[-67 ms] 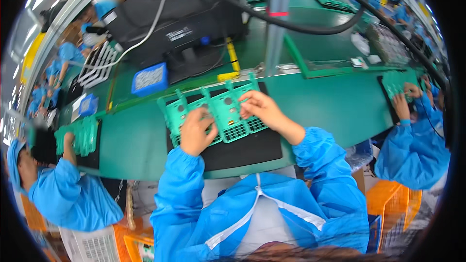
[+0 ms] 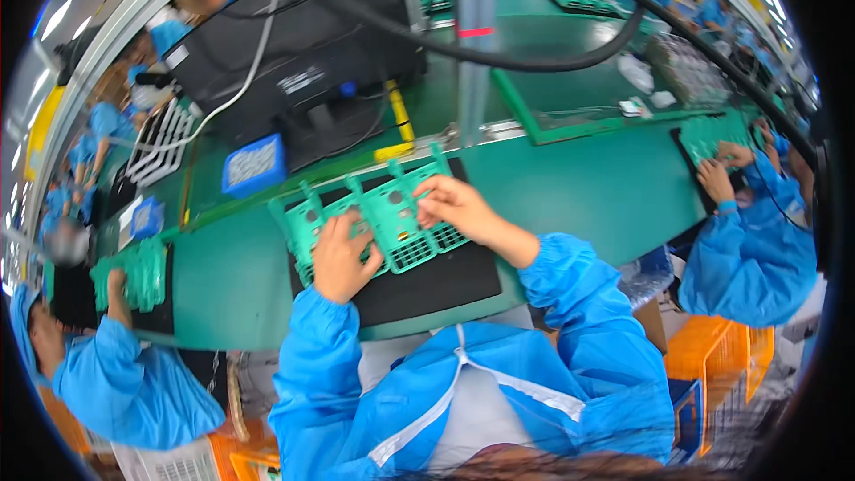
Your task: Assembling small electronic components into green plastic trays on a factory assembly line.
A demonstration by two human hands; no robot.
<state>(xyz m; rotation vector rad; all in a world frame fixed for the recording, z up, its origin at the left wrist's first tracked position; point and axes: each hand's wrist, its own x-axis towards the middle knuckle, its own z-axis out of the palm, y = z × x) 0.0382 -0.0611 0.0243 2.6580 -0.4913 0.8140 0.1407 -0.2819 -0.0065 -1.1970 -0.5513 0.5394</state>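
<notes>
A row of green plastic panels (image 2: 393,216), each with a grid at its near end and an upright tab at its far end, lies on a black mat (image 2: 427,289). My left hand (image 2: 344,258) rests over the left-middle panels, its thumb apart from its fingers, with nothing visible in its grasp. Above the right-hand panel, my right hand (image 2: 459,208) holds thumb and fingertips pinched together. Whatever may be between those fingertips is too small to make out. Both hands partly cover the panels below them.
A blue bin of small pale parts (image 2: 253,166) stands beyond the panels, before a black monitor (image 2: 294,62). A metal post (image 2: 475,62) and a thick black cable (image 2: 534,61) rise beyond the bench. Co-workers' hands (image 2: 116,289) (image 2: 717,176) handle green panels on both sides.
The whole view has shifted, so the bench and panels appear farther left and slightly lower. Both hands keep about the same places over the panels.
</notes>
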